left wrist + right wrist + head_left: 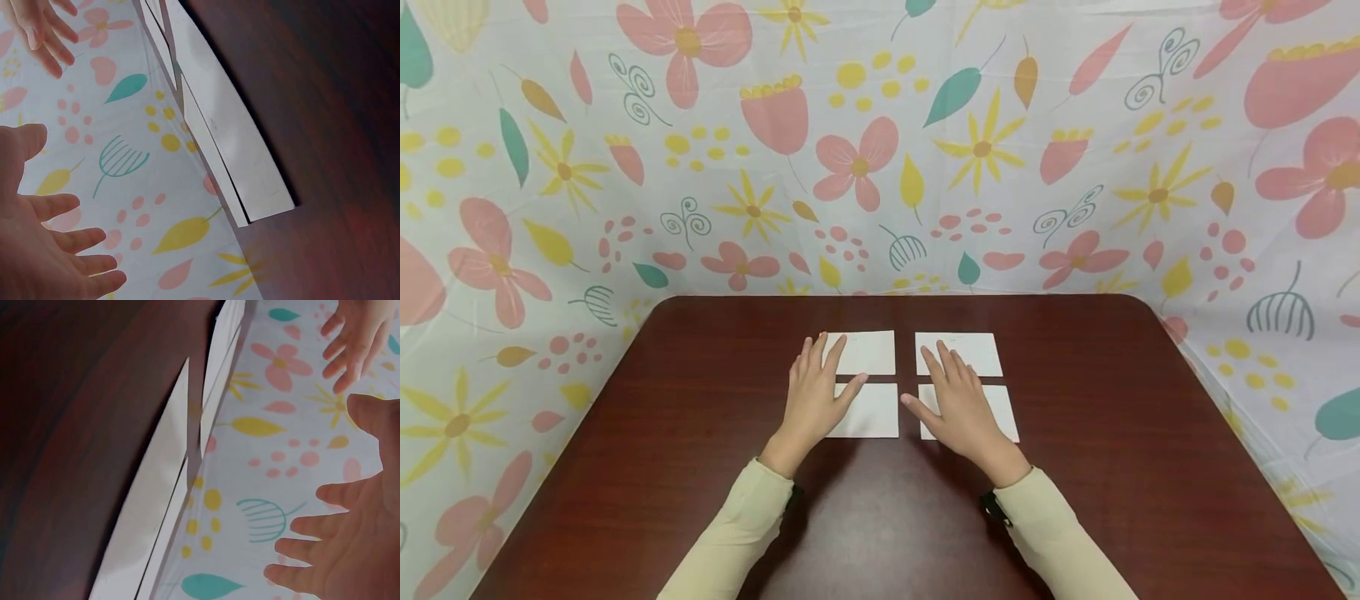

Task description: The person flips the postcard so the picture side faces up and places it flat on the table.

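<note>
Several white rectangular cards lie flat on the dark table, set in two rows and two columns. My left hand (815,400) hovers over the left column, fingers spread, covering part of the far-left card (871,353) and the near-left card (872,415). Over the right column is my right hand (961,408), its fingers spread too, in front of the far-right card (981,354) and the near-right card (1002,410). Both wrist views show the hands raised above the cards, holding nothing. Faint small marks show on the far cards.
The reddish-brown wooden table (1112,417) has rounded far corners. Behind it and along both sides hangs a white cloth (880,242) printed with pink, yellow and teal flowers and leaves. Dark bands show at the cuffs of the pale sleeves (730,525).
</note>
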`<action>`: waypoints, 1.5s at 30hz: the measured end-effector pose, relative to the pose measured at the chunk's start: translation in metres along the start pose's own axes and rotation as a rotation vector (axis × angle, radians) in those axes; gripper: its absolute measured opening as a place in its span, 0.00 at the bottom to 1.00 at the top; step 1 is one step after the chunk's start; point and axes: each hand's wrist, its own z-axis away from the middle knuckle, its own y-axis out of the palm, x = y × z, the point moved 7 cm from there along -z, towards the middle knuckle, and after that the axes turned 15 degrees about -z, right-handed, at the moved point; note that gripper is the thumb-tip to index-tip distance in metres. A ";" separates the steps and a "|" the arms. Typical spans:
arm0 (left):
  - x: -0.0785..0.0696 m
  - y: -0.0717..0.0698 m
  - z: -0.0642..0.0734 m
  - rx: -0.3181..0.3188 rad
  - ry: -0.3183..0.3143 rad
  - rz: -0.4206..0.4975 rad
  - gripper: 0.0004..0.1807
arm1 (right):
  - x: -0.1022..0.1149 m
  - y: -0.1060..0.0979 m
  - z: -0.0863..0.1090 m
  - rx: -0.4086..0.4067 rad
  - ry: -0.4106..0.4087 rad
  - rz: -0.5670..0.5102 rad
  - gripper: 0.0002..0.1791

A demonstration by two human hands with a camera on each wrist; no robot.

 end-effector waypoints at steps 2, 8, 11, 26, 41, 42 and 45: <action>0.001 0.002 0.001 -0.005 -0.005 0.001 0.36 | 0.001 0.002 0.000 -0.002 -0.008 -0.029 0.43; 0.005 0.006 0.003 -0.032 -0.028 0.013 0.34 | 0.003 0.011 0.001 0.014 0.007 -0.116 0.42; 0.008 0.007 0.004 -0.031 -0.053 0.033 0.33 | 0.003 0.015 0.000 0.027 0.026 -0.152 0.42; 0.027 0.019 0.012 0.080 -0.235 0.196 0.32 | 0.007 0.043 -0.004 0.142 0.178 -0.426 0.40; 0.038 0.036 0.013 0.248 -0.281 0.233 0.38 | 0.011 0.065 -0.003 0.189 0.323 -0.523 0.38; 0.038 0.037 0.014 0.262 -0.284 0.234 0.38 | 0.012 0.066 -0.003 0.189 0.322 -0.523 0.38; 0.038 0.040 0.016 0.295 -0.296 0.240 0.38 | 0.013 0.069 -0.002 0.196 0.314 -0.534 0.38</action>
